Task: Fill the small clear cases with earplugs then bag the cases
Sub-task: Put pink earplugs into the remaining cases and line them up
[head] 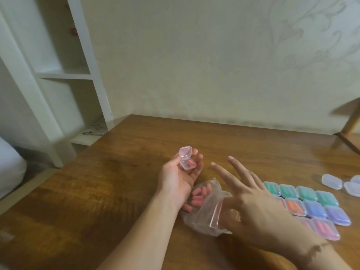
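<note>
**A:** ok so where's this at? Starting at the fingers: the left hand [175, 176] is palm up, fingers [196, 158] curled round a small clear case [187, 160] with its lid flipped open. There's a pink earplug [191, 163] in it, maybe two, too blurry to say.

**B:** and the right hand [251, 203]?

**A:** Fingers [224, 173] straight and spread apart, holding nothing, hovering just over the mouth of the plastic bag [206, 215]. That bag lies on the desk [116, 191] right under both wrists, with loose pink earplugs [198, 193] inside, peeking out at roughly 5 o'clock from the open case.

**B:** so how much is done?

**A:** Decent chunk I'd say. Out at 3 o'clock from the right hand there's a block of closed filled cases [315, 207]: green row at the back, then orange and blue/purple, pink at the front. Some sit under the hand so I can't count them.

**B:** and left?

**A:** Further out toward 2 o'clock, near the desk edge, a few empty cases [332, 181] are still waiting. So my guess: finish this pink one, snap it shut, fill those empties. And none of the cases look bagged yet, so that whole step is still ahead.
</note>
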Demonstrator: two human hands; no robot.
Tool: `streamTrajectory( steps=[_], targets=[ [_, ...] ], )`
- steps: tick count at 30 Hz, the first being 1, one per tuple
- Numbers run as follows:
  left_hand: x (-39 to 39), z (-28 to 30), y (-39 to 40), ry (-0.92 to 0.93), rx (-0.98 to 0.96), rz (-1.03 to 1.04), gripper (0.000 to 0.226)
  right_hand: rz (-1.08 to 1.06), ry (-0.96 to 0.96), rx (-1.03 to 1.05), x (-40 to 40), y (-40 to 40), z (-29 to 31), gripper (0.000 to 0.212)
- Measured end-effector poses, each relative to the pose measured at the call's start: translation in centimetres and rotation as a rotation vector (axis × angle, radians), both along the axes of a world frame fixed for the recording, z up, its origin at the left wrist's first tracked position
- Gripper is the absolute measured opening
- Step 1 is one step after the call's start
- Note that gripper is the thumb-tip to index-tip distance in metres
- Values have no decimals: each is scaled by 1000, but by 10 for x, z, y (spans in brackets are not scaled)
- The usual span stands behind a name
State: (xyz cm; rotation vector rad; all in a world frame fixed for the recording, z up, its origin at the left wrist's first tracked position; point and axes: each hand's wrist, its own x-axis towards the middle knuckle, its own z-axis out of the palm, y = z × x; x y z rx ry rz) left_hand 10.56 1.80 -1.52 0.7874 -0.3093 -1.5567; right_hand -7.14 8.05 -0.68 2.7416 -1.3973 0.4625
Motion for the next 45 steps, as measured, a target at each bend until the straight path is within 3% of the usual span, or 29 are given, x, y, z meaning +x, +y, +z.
streamTrajectory(
  steps=[5,10,17,25,29,32,38,41,45],
  targets=[
    [-1,-1,1,30,13,-4,27,-84,-43,-202,23,-8,-14,31],
    [-2,-1,4,28,16,-11,28,-158,-9,-221,30,-9,-16,15],
    [-5,4,7,32,74,-60,25,-186,-130,-346,39,-9,-27,29],
    [-5,7,7,19,90,-58,29,-129,-104,-149,16,-5,-6,8],
    [-5,6,10,-21,43,-80,30,-176,-62,-3,-5,-4,21,17],
    [-7,10,14,12,-1,-82,33,-139,-231,163,-27,-1,45,29],
    [-28,17,36,154,-79,-218,38,-69,-806,301,-28,8,61,15],
    [-38,13,42,154,-114,-282,42,-81,-932,155,-13,5,45,15],
    [-41,14,47,86,-192,-314,33,-91,-825,-161,1,-1,23,14]
  ],
)
